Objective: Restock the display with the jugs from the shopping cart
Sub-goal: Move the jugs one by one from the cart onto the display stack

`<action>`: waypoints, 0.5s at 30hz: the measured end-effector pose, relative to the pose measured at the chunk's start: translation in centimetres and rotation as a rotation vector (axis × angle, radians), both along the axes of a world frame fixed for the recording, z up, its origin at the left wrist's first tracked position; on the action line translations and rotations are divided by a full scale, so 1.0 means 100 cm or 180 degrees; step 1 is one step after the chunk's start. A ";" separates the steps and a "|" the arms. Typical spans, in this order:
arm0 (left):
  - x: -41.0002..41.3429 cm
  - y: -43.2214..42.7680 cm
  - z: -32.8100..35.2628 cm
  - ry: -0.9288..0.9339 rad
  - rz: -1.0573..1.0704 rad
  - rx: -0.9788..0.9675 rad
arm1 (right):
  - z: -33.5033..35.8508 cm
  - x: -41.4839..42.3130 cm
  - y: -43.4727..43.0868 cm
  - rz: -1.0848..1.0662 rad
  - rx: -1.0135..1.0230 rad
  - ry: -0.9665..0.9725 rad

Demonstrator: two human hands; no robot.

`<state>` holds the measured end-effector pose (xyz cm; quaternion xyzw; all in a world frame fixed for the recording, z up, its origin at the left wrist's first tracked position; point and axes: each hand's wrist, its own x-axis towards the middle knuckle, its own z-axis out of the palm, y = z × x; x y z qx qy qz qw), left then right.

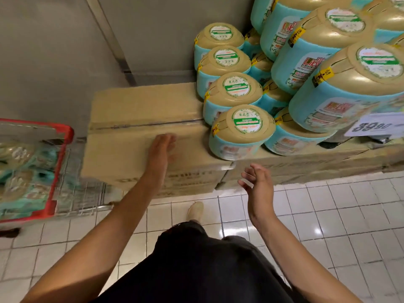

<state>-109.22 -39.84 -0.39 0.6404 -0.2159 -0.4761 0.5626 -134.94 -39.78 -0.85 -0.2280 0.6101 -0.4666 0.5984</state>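
Display jugs: teal jugs [241, 132] with tan tops and round green-and-white labels stand packed together at the upper right. A row of four runs along the left edge of the group, and larger-looking ones are stacked higher behind them.
Nearest jug: the front one of that row stands upright at the right end of the box top, just beside the next jug behind it.
Cart jugs: more teal and tan jugs [19, 171] lie in the cart at the far left. They are blurred, so their number cannot be told.
Cart: a wire cart [63, 149] with a red rim, standing on the floor just left of the box.
Left hand: the left hand [161, 149] is stretched out over the front of the box top with fingers straight and together, holding nothing. Blur hides whether it touches the cardboard.
Right hand: the right hand [259, 184] hangs in front of the boxes, below the nearest jug, with the palm turned left, fingers loosely bent and spread, and nothing in it.
Box: a taped cardboard box [131, 119] carries the row of jugs at its right end; the rest of its top is bare.
Second box: another box [306, 165] to the right bears the other jugs.
Price tag: a white tag [373, 125] reading 89 sits at the front of the stack on the right.
Floor: white tiles [328, 215], with one pale shoe [195, 211] on them near the box.
Wall: grey wall [43, 51] behind the box.
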 end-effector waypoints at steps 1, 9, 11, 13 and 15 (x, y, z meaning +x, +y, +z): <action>-0.004 0.025 0.002 -0.0070 0.0009 -0.0030 | 0.000 -0.004 0.009 0.0141 -0.0076 0.0009; -0.038 0.243 0.011 -0.0316 0.0364 -0.0096 | -0.003 -0.013 0.118 0.1740 -0.0231 0.0203; -0.037 0.296 0.008 -0.0284 0.0693 -0.0007 | -0.004 -0.002 0.148 0.2186 -0.0191 0.0163; -0.034 0.351 0.005 -0.0255 0.0973 0.0094 | -0.004 0.018 0.179 0.2667 -0.0099 0.0254; -0.030 0.410 0.002 -0.0308 0.1184 0.0178 | -0.005 0.044 0.213 0.3109 -0.0032 0.0349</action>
